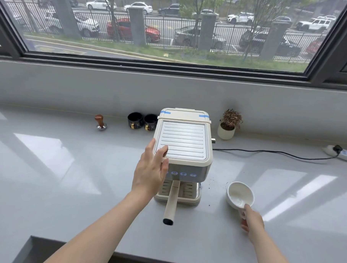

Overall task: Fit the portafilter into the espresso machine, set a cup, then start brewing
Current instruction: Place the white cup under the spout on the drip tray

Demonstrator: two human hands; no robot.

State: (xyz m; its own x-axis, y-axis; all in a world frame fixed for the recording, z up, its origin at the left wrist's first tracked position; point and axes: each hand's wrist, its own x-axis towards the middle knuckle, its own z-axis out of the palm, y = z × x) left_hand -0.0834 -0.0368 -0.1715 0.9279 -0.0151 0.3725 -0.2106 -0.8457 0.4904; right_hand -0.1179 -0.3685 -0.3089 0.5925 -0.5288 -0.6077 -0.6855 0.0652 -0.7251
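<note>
- Step in hand looks like setting the cup: the portafilter's long cream handle with black tip (171, 202) already juts from under the machine toward the worktop's front edge, so fitting seems done.
- Right hand (251, 222) pinches the small white round ceramic cup (240, 195) by its handle, fingers closed on it; cup sits or hovers just right of the machine, tilted mouth-up toward the viewer. Cannot tell if it touches the worktop.
- Left hand (152, 169) lies open and flat against the front-left corner of the boxy cream espresso machine with ribbed metal top (183, 141), holding nothing, bracing it.
- To do it well: keep the brace, level the cup, slide it onto the drip tray (188, 192) under the spouts, clear of the handle.
- Machine stands mid-worktop, blue-lit buttons (183, 174) along its front face.
- Coffee grounds specks (212, 182) lie between machine and cup.
</note>
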